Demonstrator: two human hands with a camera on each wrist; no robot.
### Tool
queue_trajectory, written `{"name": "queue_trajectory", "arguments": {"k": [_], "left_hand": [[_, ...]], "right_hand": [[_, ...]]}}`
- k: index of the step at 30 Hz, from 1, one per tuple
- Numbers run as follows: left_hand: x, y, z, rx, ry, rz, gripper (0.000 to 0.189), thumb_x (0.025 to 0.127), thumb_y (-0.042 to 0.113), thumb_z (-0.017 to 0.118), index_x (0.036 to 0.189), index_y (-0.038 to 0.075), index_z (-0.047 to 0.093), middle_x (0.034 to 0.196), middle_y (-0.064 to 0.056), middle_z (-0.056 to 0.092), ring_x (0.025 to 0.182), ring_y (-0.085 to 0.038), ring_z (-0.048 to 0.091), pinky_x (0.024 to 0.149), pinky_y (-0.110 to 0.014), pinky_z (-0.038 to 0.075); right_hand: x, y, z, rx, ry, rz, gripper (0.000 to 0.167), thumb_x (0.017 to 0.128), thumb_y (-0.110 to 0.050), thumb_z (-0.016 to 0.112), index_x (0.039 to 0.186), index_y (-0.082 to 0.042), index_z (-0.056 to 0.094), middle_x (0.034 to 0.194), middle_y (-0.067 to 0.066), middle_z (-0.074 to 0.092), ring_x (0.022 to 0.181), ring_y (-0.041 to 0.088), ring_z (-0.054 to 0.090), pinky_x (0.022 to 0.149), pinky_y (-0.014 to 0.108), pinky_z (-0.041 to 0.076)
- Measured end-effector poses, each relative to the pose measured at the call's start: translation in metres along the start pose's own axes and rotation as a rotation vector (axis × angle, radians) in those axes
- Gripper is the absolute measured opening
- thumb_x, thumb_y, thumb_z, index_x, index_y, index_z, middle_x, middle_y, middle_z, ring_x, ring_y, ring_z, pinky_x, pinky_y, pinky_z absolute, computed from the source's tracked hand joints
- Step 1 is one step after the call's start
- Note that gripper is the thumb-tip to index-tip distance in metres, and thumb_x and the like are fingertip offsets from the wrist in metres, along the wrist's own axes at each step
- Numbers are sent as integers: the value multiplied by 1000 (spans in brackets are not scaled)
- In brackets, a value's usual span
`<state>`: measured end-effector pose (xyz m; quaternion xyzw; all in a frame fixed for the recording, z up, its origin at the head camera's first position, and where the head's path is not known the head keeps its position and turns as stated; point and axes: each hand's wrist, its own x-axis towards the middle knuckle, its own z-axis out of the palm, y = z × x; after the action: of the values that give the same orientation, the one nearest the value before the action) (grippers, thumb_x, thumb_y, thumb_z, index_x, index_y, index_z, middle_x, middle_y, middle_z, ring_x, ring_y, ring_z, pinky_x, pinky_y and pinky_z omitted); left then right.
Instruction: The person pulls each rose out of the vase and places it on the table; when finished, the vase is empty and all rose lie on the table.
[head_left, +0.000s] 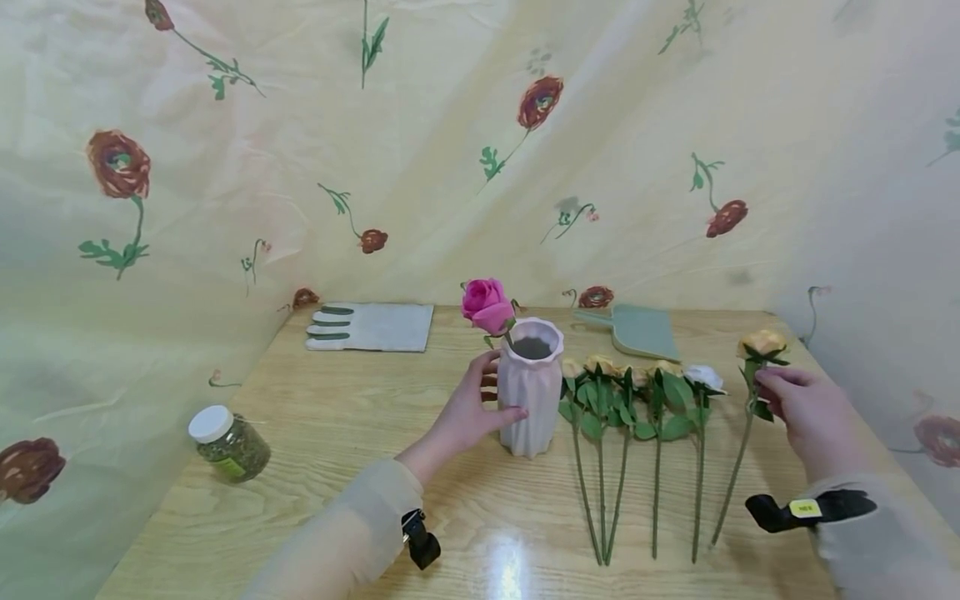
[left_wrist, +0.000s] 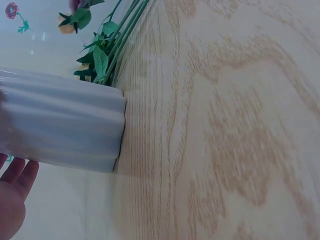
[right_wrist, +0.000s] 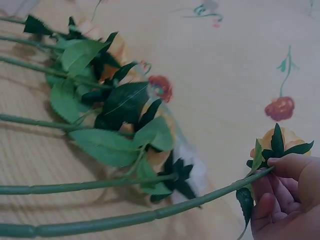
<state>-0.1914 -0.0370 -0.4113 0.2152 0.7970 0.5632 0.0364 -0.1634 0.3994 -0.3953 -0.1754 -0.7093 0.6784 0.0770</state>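
A pale fluted vase (head_left: pixel 529 400) stands upright on the table, with a pink rose (head_left: pixel 487 307) leaning out over its left rim and dark filling inside. My left hand (head_left: pixel 471 408) holds the vase from its left side, thumb across the front; the left wrist view shows the vase's base (left_wrist: pixel 112 130) on the wood. At the right, my right hand (head_left: pixel 806 412) pinches a yellow artificial rose (head_left: pixel 761 343) by the stem just under its bloom. Its long stem (right_wrist: pixel 150 215) slants down toward the table's front. Beside it lie several yellow roses (head_left: pixel 600 367) and a white rose (head_left: pixel 703 379).
On the left lies a jar (head_left: pixel 238 450) with a white lid, tipped on its side. A grey-white glove (head_left: pixel 382 327) lies flat at the back left, and a green dustpan (head_left: pixel 645 331) at the back right. Floral cloth (head_left: pixel 450 167) hangs behind the table (head_left: pixel 337 417).
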Motion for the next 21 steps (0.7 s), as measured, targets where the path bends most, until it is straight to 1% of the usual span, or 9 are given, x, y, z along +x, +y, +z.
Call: {"name": "queue_trajectory", "arguments": {"k": [3, 5, 8, 9, 14, 17, 19, 21], "left_hand": [[1, 0, 0, 5, -4, -3, 84, 78, 22, 78, 144, 18, 25, 131, -8, 44, 108, -22, 52, 89, -35, 48], [1, 1, 0, 7, -5, -10, 84, 78, 23, 78, 144, 18, 25, 131, -7, 44, 109, -22, 52, 89, -34, 48], [1, 1, 0, 7, -4, -14, 84, 78, 23, 78, 144, 18, 25, 131, -7, 44, 108, -22, 52, 89, -36, 48], [1, 1, 0, 7, -3, -14, 84, 78, 23, 78, 144, 18, 25, 131, -7, 44, 108, -22, 52, 89, -36, 48], [1, 0, 0, 3, -4, -13, 84, 78, 23, 78, 144, 19, 25, 131, -8, 44, 109, -23, 52, 90, -40, 48], [1, 0, 0, 0, -4, -17, 84, 78, 24, 78, 144, 19, 25, 131, -8, 44, 109, -23, 52, 90, -42, 48], [1, 0, 0, 2, -3, -22, 85, 78, 24, 78, 144, 19, 25, 131, -8, 44, 109, -23, 52, 90, -43, 48], [0, 0, 0, 1, -3, -25, 85, 78, 25, 78, 144, 19, 25, 131, -8, 44, 109, -24, 52, 90, -44, 48]], "right_hand": [[2, 11, 2, -132, 35, 6, 3, 89, -26, 64, 87, -27, 66, 71, -15, 63, 63, 4, 52, 51, 19, 46], [2, 17, 5, -180, 55, 14, 2, 90, -28, 63, 90, -25, 64, 71, -16, 62, 63, 4, 53, 52, 19, 47], [3, 24, 7, -201, 57, 32, 3, 90, -27, 63, 91, -25, 63, 71, -17, 61, 65, 4, 54, 54, 19, 48], [3, 25, 8, -216, 44, 33, 2, 91, -27, 61, 91, -26, 61, 72, -18, 60, 65, 4, 54, 55, 19, 49], [2, 31, 11, -234, 41, 68, 3, 92, -27, 59, 91, -24, 59, 72, -18, 59, 67, 4, 53, 57, 20, 49], [3, 34, 12, -247, 45, 95, 11, 93, -27, 58, 98, -17, 59, 72, -18, 58, 67, 4, 54, 57, 21, 49], [5, 38, 13, -275, 51, 104, 24, 93, -27, 56, 109, -9, 58, 71, -18, 58, 66, 4, 53, 56, 22, 49], [7, 42, 14, -318, 57, 105, 37, 93, -27, 55, 119, 0, 55, 69, -19, 57, 64, 3, 53, 54, 22, 48]]}}
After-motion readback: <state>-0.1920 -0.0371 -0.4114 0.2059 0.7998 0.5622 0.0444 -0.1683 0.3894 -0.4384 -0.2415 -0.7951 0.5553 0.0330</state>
